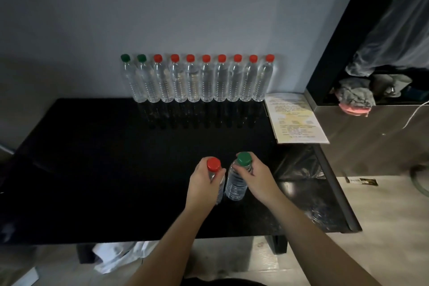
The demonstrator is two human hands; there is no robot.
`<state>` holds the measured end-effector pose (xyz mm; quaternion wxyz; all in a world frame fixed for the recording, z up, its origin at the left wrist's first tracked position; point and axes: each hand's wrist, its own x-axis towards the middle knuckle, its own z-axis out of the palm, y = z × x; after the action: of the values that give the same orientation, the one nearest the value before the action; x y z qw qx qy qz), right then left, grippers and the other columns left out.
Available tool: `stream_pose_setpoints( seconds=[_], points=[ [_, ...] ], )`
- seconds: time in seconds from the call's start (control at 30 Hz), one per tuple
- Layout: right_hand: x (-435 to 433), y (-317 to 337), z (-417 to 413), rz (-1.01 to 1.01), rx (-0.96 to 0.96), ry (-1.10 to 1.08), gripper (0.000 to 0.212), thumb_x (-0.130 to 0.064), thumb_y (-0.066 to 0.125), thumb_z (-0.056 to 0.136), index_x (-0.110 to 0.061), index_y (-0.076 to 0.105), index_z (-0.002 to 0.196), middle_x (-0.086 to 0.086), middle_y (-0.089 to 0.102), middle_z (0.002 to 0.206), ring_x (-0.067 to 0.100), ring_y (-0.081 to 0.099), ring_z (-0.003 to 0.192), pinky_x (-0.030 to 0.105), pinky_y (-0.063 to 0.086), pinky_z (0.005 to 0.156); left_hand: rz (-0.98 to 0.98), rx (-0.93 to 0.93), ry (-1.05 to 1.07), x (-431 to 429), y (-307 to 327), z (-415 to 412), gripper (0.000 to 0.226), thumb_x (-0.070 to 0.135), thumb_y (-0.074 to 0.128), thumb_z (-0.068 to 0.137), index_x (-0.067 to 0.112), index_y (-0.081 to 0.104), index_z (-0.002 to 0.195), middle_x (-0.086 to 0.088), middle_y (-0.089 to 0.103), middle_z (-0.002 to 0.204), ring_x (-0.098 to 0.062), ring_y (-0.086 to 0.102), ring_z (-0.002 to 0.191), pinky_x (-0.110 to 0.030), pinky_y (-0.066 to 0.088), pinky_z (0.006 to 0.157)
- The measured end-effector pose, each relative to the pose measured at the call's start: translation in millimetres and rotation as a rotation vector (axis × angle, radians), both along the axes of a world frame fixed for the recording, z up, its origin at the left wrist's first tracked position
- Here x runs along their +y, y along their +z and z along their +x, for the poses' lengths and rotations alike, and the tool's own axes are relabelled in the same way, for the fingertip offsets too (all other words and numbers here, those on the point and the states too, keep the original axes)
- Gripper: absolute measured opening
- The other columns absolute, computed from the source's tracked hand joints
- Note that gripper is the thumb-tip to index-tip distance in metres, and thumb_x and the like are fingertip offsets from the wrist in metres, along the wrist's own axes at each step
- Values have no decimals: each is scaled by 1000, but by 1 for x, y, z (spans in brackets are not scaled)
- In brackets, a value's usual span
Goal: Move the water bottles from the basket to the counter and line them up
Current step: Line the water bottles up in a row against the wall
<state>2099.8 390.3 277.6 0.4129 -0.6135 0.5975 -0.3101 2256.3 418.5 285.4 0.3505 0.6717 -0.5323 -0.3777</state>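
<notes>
Red-cap bottle (214, 165): L hand (203, 180) wrapped at neck. Green-cap bottle (235, 186): R hand (256, 175) wrapped at shoulder. Both upright, counter (104, 158) front; row (197, 83) at wall (209, 7). Prob. full, heavyish; thin walls flex, so hold by neck.

Printed sheet (296, 118), yellowish, text too blurred to read, lies flat w/ its right edge just beside a steel-faced cabinet (362, 144). On the cabinet ledge a grey cloth (355, 94) is bunched over a pink item (352, 109); white cable (415, 114) trails down the front. Sheer grey fabric (394, 30) hangs above. Clear plastic film (299, 167) lies crinkled nr the sheet. On the floor: crumpled white cloth (118, 255) at left, small card (364, 181) at right. Plain grey wall (185, 7) behind.
</notes>
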Motion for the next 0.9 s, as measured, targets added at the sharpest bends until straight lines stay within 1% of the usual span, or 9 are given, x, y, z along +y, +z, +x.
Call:
stream_pose_setpoints(
  seconds=[0.07, 0.17, 0.23, 0.33, 0.5, 0.57, 0.67, 0.8, 0.9],
  points=[
    [4, -3, 5, -24, -34, -34, 13, -27, 64, 92, -33, 57, 101, -9, 67, 96, -6, 61, 88, 10, 42, 76, -7, -15, -11, 2, -2, 3, 22, 26, 63, 91, 33, 50, 108, 13, 57, 102, -1, 55, 94, -22, 43, 84],
    [7, -7, 12, -48, -73, -90, 15, -26, 63, 92, -31, 57, 105, -10, 66, 98, -6, 61, 90, 6, 41, 75, -33, -21, -4, 12, -10, 10, 26, 28, 62, 92, 39, 47, 109, 16, 57, 101, 2, 55, 95, -17, 42, 79],
    [8, -11, 20, -53, -99, -125, 20, -26, 64, 92, -28, 57, 110, -9, 66, 101, -4, 61, 93, 8, 41, 78, -42, 18, 44, 17, -15, 21, 26, 27, 62, 92, 36, 49, 113, 16, 57, 101, 3, 55, 95, -16, 43, 80],
    [10, -16, 37, -53, -123, -138, 25, -25, 65, 91, -23, 58, 116, -9, 65, 102, -8, 60, 93, 6, 43, 77, -70, 96, 135, 18, -18, 49, 26, 28, 63, 91, 26, 56, 117, 13, 62, 102, -1, 59, 97, -24, 49, 86],
    [6, -15, 92, -50, -169, -115, 23, -22, 63, 92, -21, 59, 115, -10, 65, 102, -9, 60, 92, 6, 44, 77, -76, 109, 184, 11, -15, 118, 27, 31, 64, 90, 29, 57, 116, 12, 63, 101, -4, 61, 97, -34, 53, 87],
    [-1, -14, 128, -45, -151, -80, 25, -24, 64, 92, -22, 58, 116, -10, 65, 103, -7, 60, 94, 9, 44, 81, -94, 83, 187, 6, -12, 155, 26, 32, 64, 90, 31, 57, 115, 13, 63, 101, -3, 60, 97, -36, 54, 87],
    [-12, -10, 188, -40, -135, -48, 26, -26, 66, 90, -25, 57, 115, -12, 64, 103, -9, 59, 95, 7, 43, 81, -104, 25, 179, -4, -6, 215, 24, 31, 63, 91, 33, 56, 113, 14, 62, 102, -4, 60, 97, -37, 54, 86],
    [-24, -8, 264, -43, -122, -33, 27, -29, 67, 90, -25, 57, 115, -12, 64, 104, -7, 59, 96, 12, 46, 83, -93, -4, 176, -17, -6, 293, 26, 30, 64, 90, 30, 56, 115, 13, 60, 104, -4, 59, 98, -34, 53, 83],
    [-28, -11, 311, -40, -121, -22, 27, -29, 67, 89, -26, 57, 115, -12, 64, 104, -4, 60, 98, 16, 48, 87, -85, -39, 156, -26, -12, 337, 29, 28, 63, 91, 26, 55, 119, 14, 58, 105, -2, 56, 99, -21, 46, 78]
  ],
)
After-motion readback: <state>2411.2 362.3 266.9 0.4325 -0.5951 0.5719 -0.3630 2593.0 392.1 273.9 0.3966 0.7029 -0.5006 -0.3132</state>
